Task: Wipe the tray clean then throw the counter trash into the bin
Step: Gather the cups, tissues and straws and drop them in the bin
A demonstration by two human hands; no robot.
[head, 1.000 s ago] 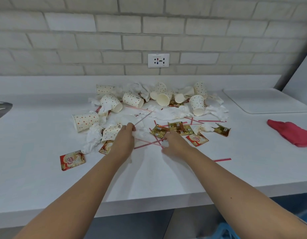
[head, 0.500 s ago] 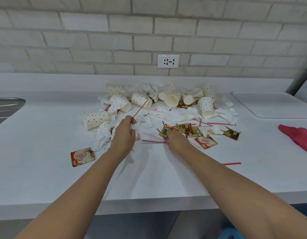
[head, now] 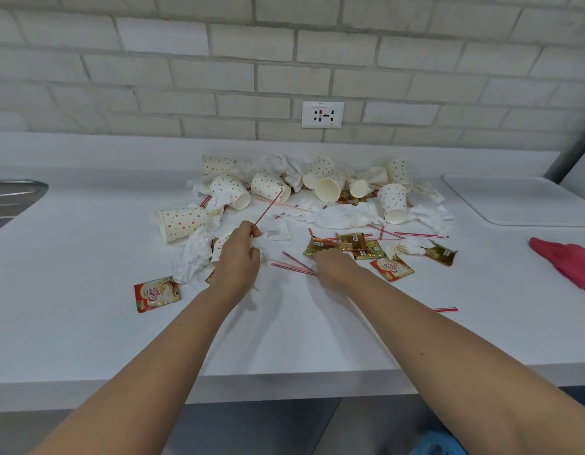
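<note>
Trash lies heaped on the white counter (head: 284, 339): several dotted paper cups (head: 182, 221), crumpled tissues (head: 347, 215), gold sachets (head: 353, 243), red creamer packets (head: 156, 292) and thin red stir sticks (head: 419, 234). My left hand (head: 237, 261) grips a crumpled tissue and a red stick (head: 269, 208) that points up and back. My right hand (head: 333, 267) rests on the counter with its fingers on stir sticks (head: 294, 266) beside a gold sachet; its fingertips are hidden. A white tray (head: 521, 201) sits at the back right, and a red cloth (head: 570, 262) lies in front of it.
A brick wall with a socket (head: 322, 114) backs the counter. A steel sink edge (head: 12, 192) shows at far left. Something blue (head: 438, 444) shows below the counter's front edge at the bottom right.
My left hand has lifted the red stick and tissue slightly off the counter. My right hand has slid forward toward the gold sachets and stir sticks.
</note>
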